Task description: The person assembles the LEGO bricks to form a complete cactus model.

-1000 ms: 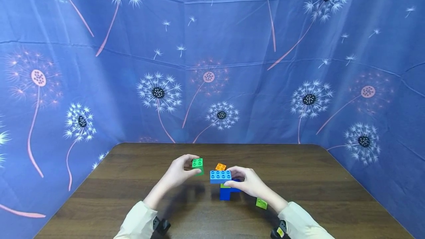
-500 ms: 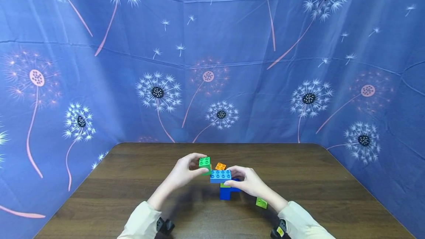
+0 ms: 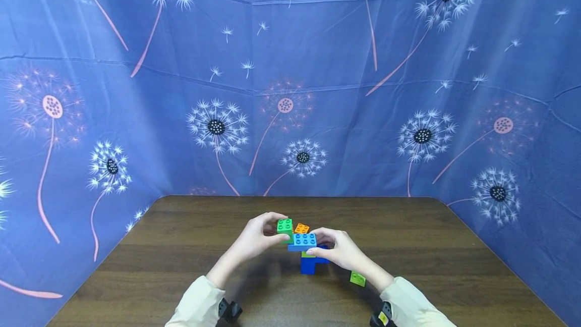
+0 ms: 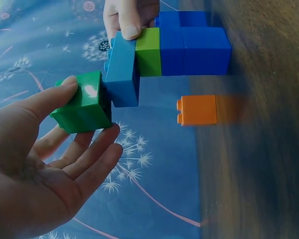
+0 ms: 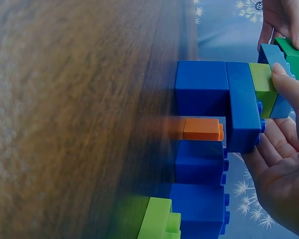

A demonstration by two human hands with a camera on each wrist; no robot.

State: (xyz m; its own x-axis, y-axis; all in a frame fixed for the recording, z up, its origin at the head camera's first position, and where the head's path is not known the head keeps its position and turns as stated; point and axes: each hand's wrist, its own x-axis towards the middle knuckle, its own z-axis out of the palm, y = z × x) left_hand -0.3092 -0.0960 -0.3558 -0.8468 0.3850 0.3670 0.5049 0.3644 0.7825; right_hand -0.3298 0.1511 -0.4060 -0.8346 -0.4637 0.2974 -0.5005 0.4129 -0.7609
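My left hand (image 3: 256,238) pinches a green building block (image 3: 284,225) between thumb and fingertips. Its underside meets the left end of a long light blue block (image 3: 305,240), overlapping the studs there. That light blue block tops a stack with a lime block (image 4: 148,52) under it and dark blue blocks (image 3: 307,265) at the base. At the stack's right side, my right hand (image 3: 338,249) steadies the light blue block, thumb in front near the lime one and fingers behind. In the left wrist view the green block (image 4: 84,102) sits slightly tilted against the light blue one.
An orange block (image 3: 301,228) stands on the wooden table (image 3: 204,216) behind the stack. A loose lime block (image 3: 357,278) lies near my right forearm. More dark blue blocks (image 5: 199,211) stand right of the stack. A patterned blue cloth (image 3: 345,130) hangs behind the table.
My left hand has carried the green block rightward, from apart from the stack to over the left end of the light blue block. The right hand keeps its place.
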